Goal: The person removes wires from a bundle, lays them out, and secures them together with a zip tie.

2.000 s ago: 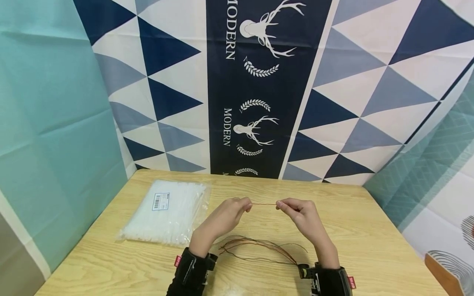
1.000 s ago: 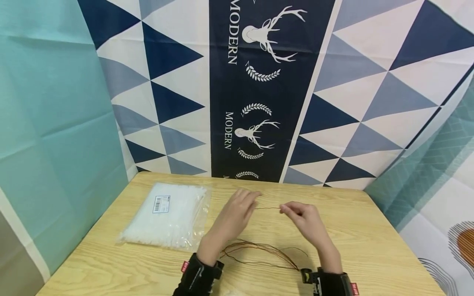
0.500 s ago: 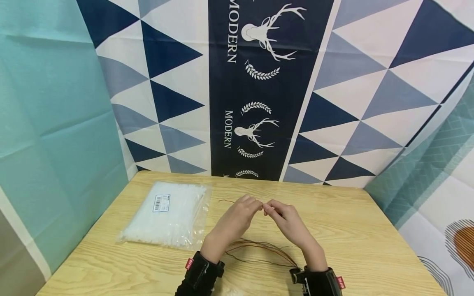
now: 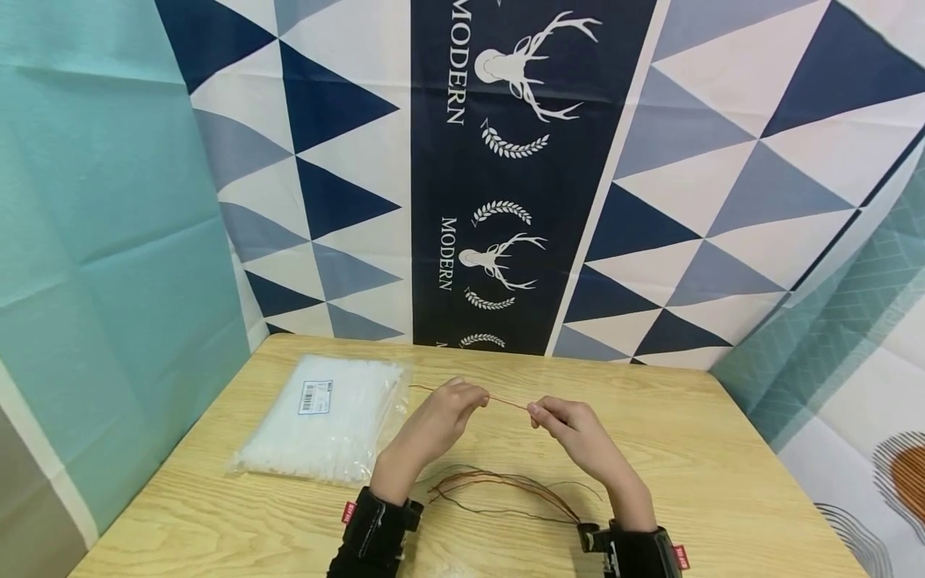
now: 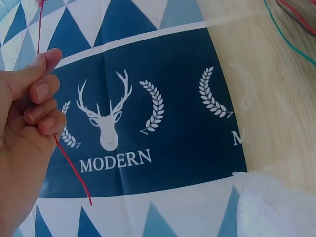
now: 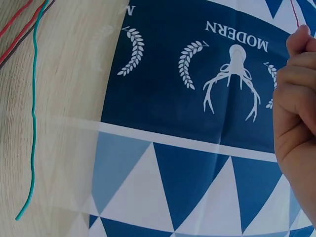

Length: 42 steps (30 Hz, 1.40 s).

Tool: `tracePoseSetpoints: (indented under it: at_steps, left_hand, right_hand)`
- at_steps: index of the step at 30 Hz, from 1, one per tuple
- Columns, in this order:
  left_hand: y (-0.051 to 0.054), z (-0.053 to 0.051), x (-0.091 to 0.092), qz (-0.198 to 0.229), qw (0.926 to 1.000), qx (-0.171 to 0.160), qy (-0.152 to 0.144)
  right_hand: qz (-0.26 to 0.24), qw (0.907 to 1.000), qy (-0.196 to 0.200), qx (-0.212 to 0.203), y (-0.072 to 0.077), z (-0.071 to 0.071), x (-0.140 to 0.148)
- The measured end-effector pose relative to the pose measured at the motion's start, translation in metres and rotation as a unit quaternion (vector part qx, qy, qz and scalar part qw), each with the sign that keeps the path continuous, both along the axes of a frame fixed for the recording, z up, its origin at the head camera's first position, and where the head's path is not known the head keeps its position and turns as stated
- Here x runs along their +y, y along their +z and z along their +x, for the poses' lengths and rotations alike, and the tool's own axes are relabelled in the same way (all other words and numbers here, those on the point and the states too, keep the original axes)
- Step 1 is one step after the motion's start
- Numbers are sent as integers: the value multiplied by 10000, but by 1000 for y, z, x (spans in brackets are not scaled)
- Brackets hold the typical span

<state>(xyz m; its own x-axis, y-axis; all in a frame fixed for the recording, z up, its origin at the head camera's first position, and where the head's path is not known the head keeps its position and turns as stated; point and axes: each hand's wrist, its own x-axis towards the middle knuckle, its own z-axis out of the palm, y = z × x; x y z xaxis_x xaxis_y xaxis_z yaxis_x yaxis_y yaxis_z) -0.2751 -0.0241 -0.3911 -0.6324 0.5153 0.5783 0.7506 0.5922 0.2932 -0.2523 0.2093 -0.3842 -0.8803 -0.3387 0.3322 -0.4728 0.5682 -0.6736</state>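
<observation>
A thin red wire (image 4: 509, 402) is stretched between my two hands above the table. My left hand (image 4: 429, 425) pinches it between thumb and forefinger, other fingers curled. In the left wrist view, a free end of the red wire (image 5: 73, 170) hangs out below those curled fingers. On the other side, my right hand (image 4: 581, 433) pinches the wire between thumb and forefinger; the right wrist view has this hand (image 6: 298, 98) at its edge. Beneath both hands lies a loose bundle of thin wires (image 4: 499, 478), with red, dark and green strands, including a green wire (image 6: 33, 123).
A clear plastic bag (image 4: 318, 441) packed with white pieces and bearing a barcode label lies left of my left hand. The wooden table (image 4: 723, 482) ends at a patterned curtain (image 4: 347, 241) behind.
My left fingers loosened, then my hands came together half a second ago. Now they are apart again, the wire taut between them, its free end sticking out left of my left hand.
</observation>
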Motion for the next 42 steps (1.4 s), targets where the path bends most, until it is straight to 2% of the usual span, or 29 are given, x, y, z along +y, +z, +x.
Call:
tracePoseSetpoints:
  at_steps: [8, 17, 24, 31, 42]
  left_hand:
    - [0, 0, -4, 7, 10000, -54, 66]
    - [1, -2, -12, 190, 9992, -215, 289]
    - [2, -3, -13, 138, 9993, -215, 266]
    - [1, -3, -16, 221, 9993, -175, 237]
    - [0, -5, -18, 316, 9986, -302, 304]
  right_hand:
    - [99, 9999, -80, 116, -2, 0, 11]
    - [155, 9995, -230, 133, -2, -1, 23]
    - [116, 9990, -435, -84, -2, -1, 31]
    - [105, 9990, -419, -75, -4, -2, 34]
    - [56, 9997, -246, -73, -2, 0, 43]
